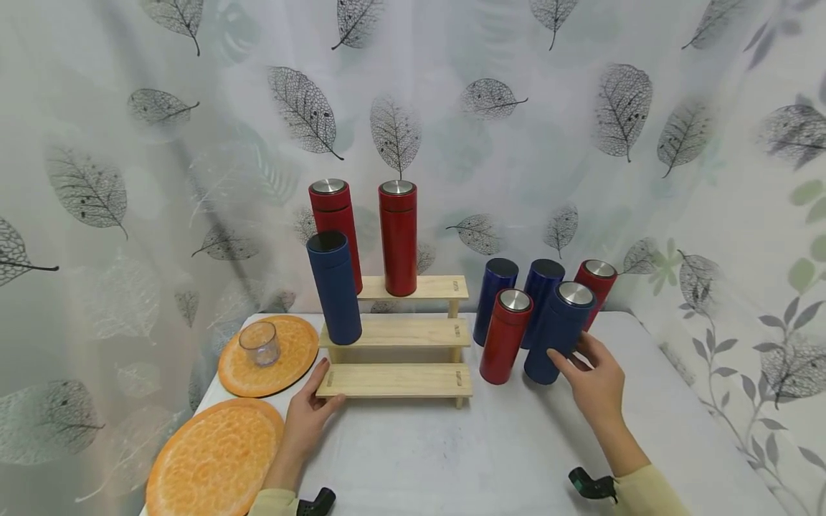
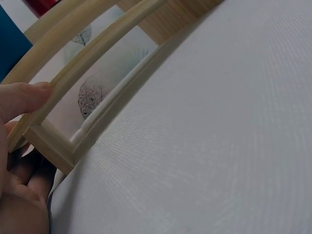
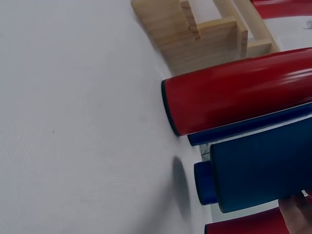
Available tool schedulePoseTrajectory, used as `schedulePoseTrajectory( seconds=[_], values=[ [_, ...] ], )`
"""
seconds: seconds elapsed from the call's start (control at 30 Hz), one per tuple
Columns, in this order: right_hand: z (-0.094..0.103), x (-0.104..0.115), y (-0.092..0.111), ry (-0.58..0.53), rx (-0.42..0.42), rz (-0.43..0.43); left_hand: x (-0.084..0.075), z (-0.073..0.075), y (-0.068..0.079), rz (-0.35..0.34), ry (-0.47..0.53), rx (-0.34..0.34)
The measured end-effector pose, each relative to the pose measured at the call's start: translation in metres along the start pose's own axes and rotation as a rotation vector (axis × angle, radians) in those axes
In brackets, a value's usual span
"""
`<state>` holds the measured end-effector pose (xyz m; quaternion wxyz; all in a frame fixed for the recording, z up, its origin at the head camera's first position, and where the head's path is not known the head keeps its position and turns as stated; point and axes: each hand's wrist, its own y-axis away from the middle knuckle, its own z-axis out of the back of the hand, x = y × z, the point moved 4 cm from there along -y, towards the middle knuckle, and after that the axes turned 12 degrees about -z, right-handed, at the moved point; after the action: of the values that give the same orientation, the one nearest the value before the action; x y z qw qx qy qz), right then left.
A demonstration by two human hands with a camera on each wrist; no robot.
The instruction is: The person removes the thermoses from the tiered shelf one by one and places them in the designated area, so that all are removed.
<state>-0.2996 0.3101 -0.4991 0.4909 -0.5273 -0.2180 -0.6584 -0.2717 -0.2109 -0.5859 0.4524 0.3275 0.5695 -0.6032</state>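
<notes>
My right hand (image 1: 596, 380) grips a matte blue thermos bottle (image 1: 558, 333) with a silver lid, low on its right side. The right wrist view shows that blue bottle (image 3: 263, 165) with its base off the white table and its shadow apart from it. With thumb and fingers, my left hand (image 1: 306, 416) holds the left end of the lowest step of a three-tier wooden stand (image 1: 400, 380). Another matte blue bottle (image 1: 335, 294) stands at the left of the middle step. Two red bottles, one left (image 1: 345, 222) and one right (image 1: 398, 240), stand on the top step.
Around the held bottle stand a red bottle (image 1: 506, 337), two glossy dark-blue bottles, left (image 1: 488, 301) and right (image 1: 537, 304), and a red one (image 1: 600, 283) behind. Two round orange mats, far (image 1: 297, 344) and near (image 1: 213, 459), lie left; a clear cup (image 1: 260, 344) sits on the far one.
</notes>
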Motion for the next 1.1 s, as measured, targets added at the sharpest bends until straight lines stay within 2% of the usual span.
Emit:
schedulePoseTrajectory(
  seconds=[0.23, 0.63, 0.97, 1.1],
  values=[
    [-0.005, -0.013, -0.001, 0.026, 0.013, -0.019, 0.000, -0.001, 0.007, 0.006, -0.017, -0.002],
    [-0.014, -0.028, -0.001, 0.068, 0.036, -0.029, 0.001, 0.003, 0.009, 0.008, -0.046, -0.004],
    [-0.015, -0.025, -0.005, 0.043, 0.023, -0.010, -0.004, 0.004, 0.001, -0.012, -0.046, -0.007],
    [-0.013, -0.028, -0.003, 0.046, 0.020, -0.019, -0.003, 0.004, 0.003, -0.015, -0.047, 0.003]
  ],
)
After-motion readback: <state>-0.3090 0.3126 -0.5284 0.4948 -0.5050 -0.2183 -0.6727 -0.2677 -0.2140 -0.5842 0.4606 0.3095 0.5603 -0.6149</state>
